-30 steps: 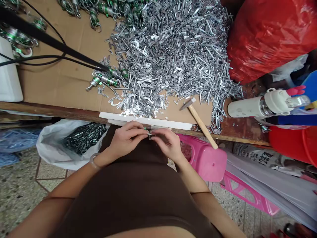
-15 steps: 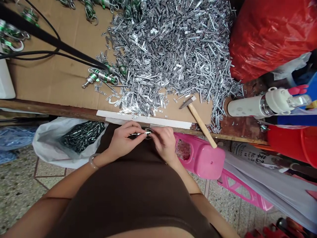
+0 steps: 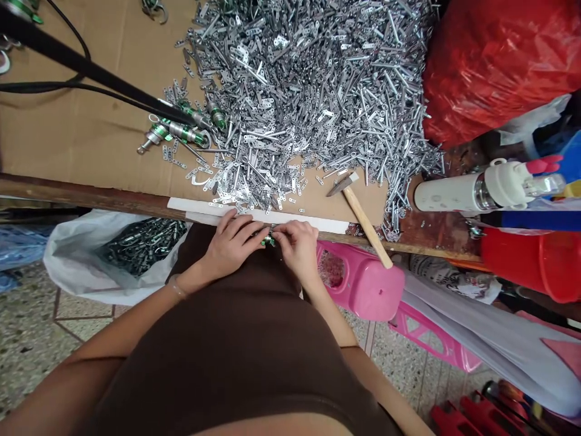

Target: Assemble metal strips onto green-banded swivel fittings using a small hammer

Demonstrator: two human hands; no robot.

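At the front edge of the table, my left hand (image 3: 232, 243) and my right hand (image 3: 297, 245) meet over a small green-and-silver metal piece (image 3: 267, 240). My left thumb and forefinger are closed on one end of it, while the other left fingers rest on the white strip (image 3: 313, 223) along the edge. On its other end, my right thumb and fingers are pinched. Fingers cover much of the piece, so its exact kind is hidden. Just beyond lies a heap of small perforated metal strips and pins (image 3: 308, 91).
A wooden-handled hammer (image 3: 363, 215) lies at the table's edge, its handle overhanging. To the right stand a white bottle (image 3: 447, 194) and a red bag (image 3: 494, 66). Green-and-silver fittings (image 3: 181, 132) sit left of the heap. Below are a white sack (image 3: 68, 260) and a pink stool (image 3: 379, 293).
The piece has turned from a thin bright edge to showing its green side. My left fingers have spread and come down onto the white strip. The whole view has shifted slightly.
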